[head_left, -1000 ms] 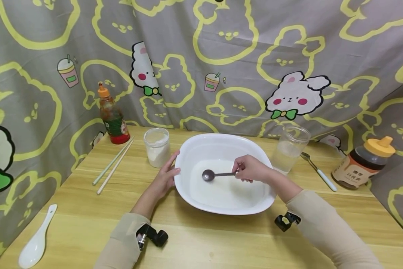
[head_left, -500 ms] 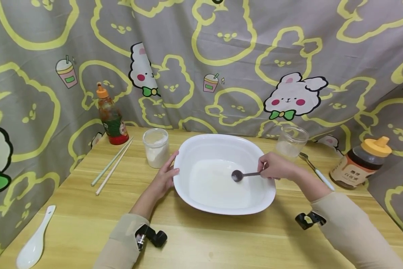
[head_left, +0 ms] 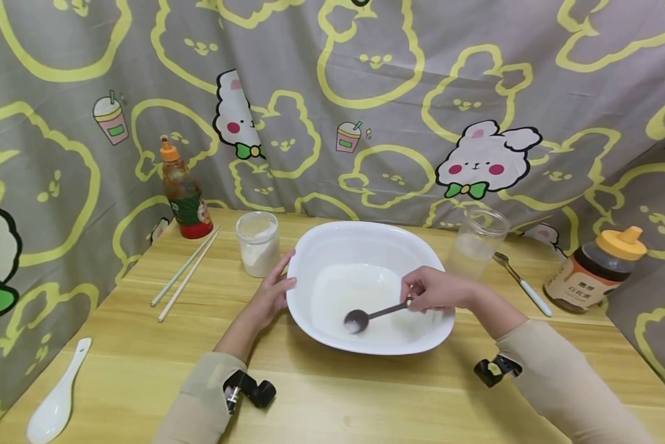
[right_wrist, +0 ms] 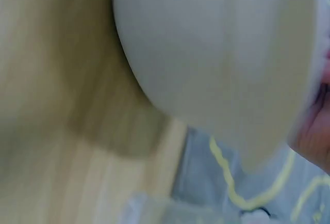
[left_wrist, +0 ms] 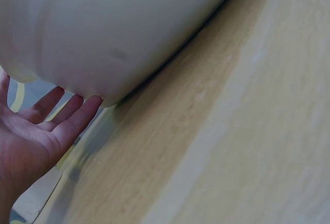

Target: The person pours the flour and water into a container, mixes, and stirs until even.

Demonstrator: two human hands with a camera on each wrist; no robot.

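A white oval basin (head_left: 366,243) stands mid-table with white, milky-looking contents at its bottom. My left hand (head_left: 268,295) rests against the basin's left side; the left wrist view shows its fingers (left_wrist: 77,123) nearly straight, fingertips on the outer wall. Over the basin's right part, my right hand (head_left: 435,290) pinches the handle end of a dark brown spoon (head_left: 385,310). The spoon's round bowl is low in the basin, at the white contents. In the right wrist view the basin (right_wrist: 206,53) hides the spoon and most of that hand (right_wrist: 317,126).
Behind the left hand stand a jar of white powder (head_left: 258,246), a red sauce bottle (head_left: 185,197) and two chopsticks (head_left: 188,271). A white spoon (head_left: 57,394) lies front left. To the right are a clear container (head_left: 474,246), a blue-handled utensil (head_left: 524,283) and a honey bottle (head_left: 593,271).
The spoon swung right, then back left and nearer the basin's front side, with the right hand following. The left hand stayed on the basin.
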